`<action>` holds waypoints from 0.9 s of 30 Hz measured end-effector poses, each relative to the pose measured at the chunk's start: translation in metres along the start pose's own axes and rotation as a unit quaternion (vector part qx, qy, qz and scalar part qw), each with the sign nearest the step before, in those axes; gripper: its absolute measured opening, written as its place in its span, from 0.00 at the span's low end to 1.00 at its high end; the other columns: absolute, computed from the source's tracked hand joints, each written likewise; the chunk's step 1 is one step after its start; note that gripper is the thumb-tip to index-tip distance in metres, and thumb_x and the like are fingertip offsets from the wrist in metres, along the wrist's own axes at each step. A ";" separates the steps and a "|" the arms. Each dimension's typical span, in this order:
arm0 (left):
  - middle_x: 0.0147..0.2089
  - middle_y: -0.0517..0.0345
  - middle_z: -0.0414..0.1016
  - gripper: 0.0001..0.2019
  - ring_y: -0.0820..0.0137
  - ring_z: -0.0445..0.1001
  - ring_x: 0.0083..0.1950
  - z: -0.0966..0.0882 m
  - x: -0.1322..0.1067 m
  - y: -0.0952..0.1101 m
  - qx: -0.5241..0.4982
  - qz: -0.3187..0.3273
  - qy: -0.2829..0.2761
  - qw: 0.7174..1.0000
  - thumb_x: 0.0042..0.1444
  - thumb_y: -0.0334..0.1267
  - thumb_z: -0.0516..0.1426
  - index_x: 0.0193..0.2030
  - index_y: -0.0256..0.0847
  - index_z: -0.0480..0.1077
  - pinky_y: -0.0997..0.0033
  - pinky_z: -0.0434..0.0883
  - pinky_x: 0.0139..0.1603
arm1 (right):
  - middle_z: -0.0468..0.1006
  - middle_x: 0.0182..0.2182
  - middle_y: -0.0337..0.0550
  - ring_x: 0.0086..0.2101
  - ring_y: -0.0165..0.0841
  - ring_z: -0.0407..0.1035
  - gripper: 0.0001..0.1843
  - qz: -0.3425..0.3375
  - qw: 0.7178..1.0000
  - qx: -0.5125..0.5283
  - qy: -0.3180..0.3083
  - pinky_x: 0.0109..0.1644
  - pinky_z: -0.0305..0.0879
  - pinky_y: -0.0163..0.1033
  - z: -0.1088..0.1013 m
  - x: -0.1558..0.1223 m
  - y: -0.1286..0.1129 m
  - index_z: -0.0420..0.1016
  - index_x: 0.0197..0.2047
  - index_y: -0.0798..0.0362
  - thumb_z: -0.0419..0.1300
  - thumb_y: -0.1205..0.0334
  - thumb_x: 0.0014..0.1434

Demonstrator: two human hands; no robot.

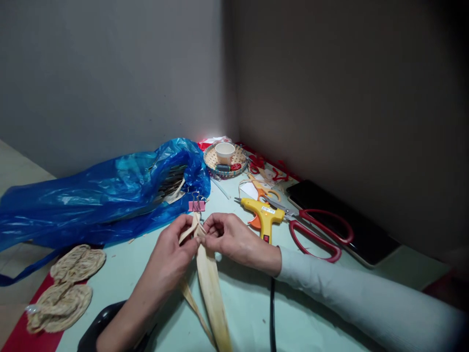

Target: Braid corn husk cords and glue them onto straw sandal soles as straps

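Pale dried husk strips (211, 288) run from a pink binder clip (197, 206) down toward the front edge of the view. Just below the clip, my left hand (174, 247) pinches a folded strip between thumb and fingers. My right hand (229, 239) meets it from the other side, its fingertips closed on the strips where they cross. The two thumbs nearly touch, and the fingertips hide part of the crossing. Right of my right hand lies a yellow glue gun (266, 213), its black cord passing under my sleeve.
Red-handled scissors (322, 230) rest near a black tablet-like device (340, 220). Behind stands a woven basket (208, 166) holding a paper cup (224, 150). A blue plastic bag (91, 195) with dried strips spreads left, above braided coiled pieces (60, 305). Walls close off the back.
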State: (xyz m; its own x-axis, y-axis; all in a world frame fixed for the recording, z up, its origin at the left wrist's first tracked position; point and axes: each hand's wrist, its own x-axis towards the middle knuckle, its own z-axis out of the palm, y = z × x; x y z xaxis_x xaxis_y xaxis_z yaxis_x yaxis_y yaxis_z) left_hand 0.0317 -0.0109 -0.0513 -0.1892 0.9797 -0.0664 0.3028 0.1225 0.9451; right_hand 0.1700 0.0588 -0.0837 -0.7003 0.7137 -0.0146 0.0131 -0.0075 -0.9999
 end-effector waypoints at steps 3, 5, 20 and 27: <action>0.33 0.62 0.68 0.09 0.65 0.65 0.36 0.000 -0.002 0.002 -0.001 0.005 -0.007 1.000 0.44 0.34 0.58 0.34 0.43 0.65 0.65 0.63 0.41 | 0.67 0.23 0.32 0.24 0.24 0.59 0.08 0.016 0.999 0.022 -0.016 0.27 0.55 0.31 0.000 0.000 -0.002 0.67 0.30 0.55 0.64 0.71 0.49; 0.33 0.63 0.68 0.09 0.66 0.64 0.36 0.000 -0.003 0.003 0.000 0.004 -0.011 1.000 0.44 0.34 0.57 0.35 0.43 0.65 0.66 0.63 0.40 | 0.66 0.23 0.32 0.24 0.24 0.58 0.07 0.025 0.999 0.038 -0.028 0.28 0.54 0.30 -0.001 -0.001 -0.004 0.67 0.29 0.55 0.63 0.71 0.49; 0.28 0.67 0.63 0.05 0.72 0.58 0.29 -0.012 -0.002 0.005 0.032 -0.006 -0.026 0.999 0.48 0.37 0.59 0.33 0.42 0.68 0.73 0.57 0.30 | 0.62 0.22 0.33 0.25 0.28 0.54 0.07 0.033 0.994 0.087 -0.050 0.29 0.48 0.36 -0.007 0.000 -0.006 0.67 0.26 0.54 0.60 0.62 0.51; 0.29 0.65 0.65 0.09 0.74 0.52 0.25 -0.021 0.002 0.006 0.024 -0.033 -0.066 0.997 0.48 0.42 0.61 0.32 0.41 0.68 0.74 0.50 0.23 | 0.67 0.28 0.35 0.27 0.27 0.61 0.15 -0.003 0.985 0.156 -0.080 0.34 0.58 0.35 -0.004 0.000 -0.009 0.64 0.32 0.52 0.60 0.50 0.56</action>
State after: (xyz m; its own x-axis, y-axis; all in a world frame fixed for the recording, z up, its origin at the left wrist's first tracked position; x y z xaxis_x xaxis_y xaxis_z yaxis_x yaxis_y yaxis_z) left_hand 0.0138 -0.0115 -0.0387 -0.0871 0.9811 -0.1728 0.3380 0.1923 0.9213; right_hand 0.1724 0.0615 -0.0750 -0.8032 0.5955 0.0155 -0.1935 -0.2361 -0.9523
